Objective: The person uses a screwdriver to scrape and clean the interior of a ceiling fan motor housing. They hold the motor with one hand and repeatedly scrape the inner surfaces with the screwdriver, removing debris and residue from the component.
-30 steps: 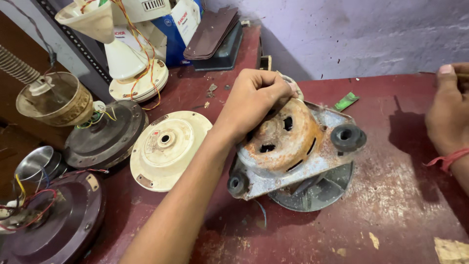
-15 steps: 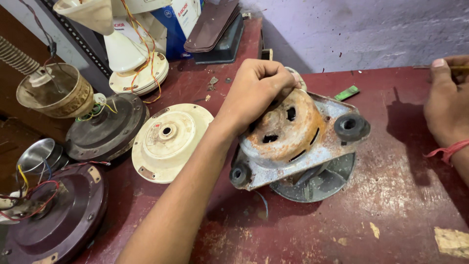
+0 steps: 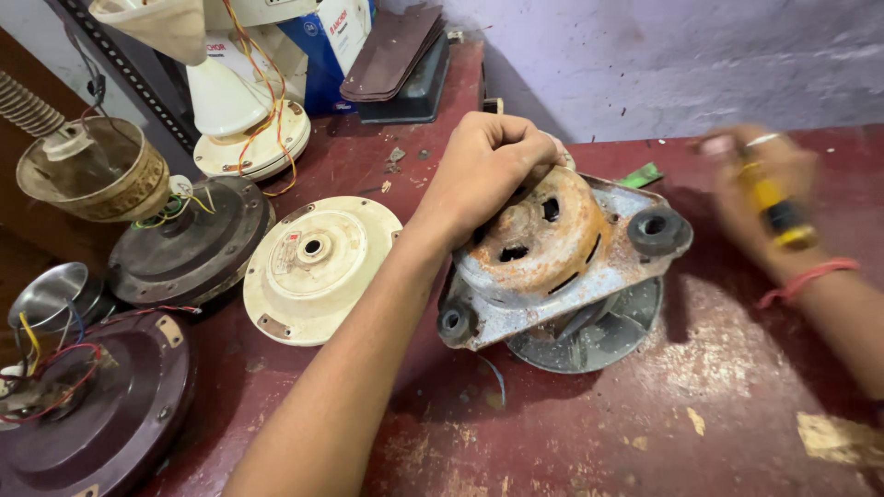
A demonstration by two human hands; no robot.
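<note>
The rusty motor [image 3: 543, 244] lies near the middle of the dark red workbench [image 3: 645, 433], its orange-brown domed housing bolted to a grey metal bracket with two black rubber bushings, one at the near-left corner and one at the far-right. A grey fan wheel [image 3: 589, 336] shows beneath it. The left hand [image 3: 483, 170] rests on the motor's far-left top, fingers curled down over the dome, gripping it. Right of the motor, the right hand [image 3: 764, 189] is blurred; it is closed around a yellow-and-black handled tool [image 3: 773, 207], and a red thread circles that wrist.

Left of the motor lie three round fan housings: one cream [image 3: 318, 267] with a small red-and-white label near its hub, one dark grey [image 3: 189, 244] with coloured wires, one maroon [image 3: 92, 414] at the near-left edge. Farther left stand a brass-coloured canopy cup [image 3: 92, 175] and a shiny steel cup [image 3: 51, 294]. Beyond the motor, at the far left, stands one white fan base [image 3: 244, 120], one blue-and-white carton [image 3: 336, 41] behind it, and a stack of brown fan blades [image 3: 391, 51] on a dark box. One small green strip [image 3: 640, 175] lies just behind the motor.
</note>
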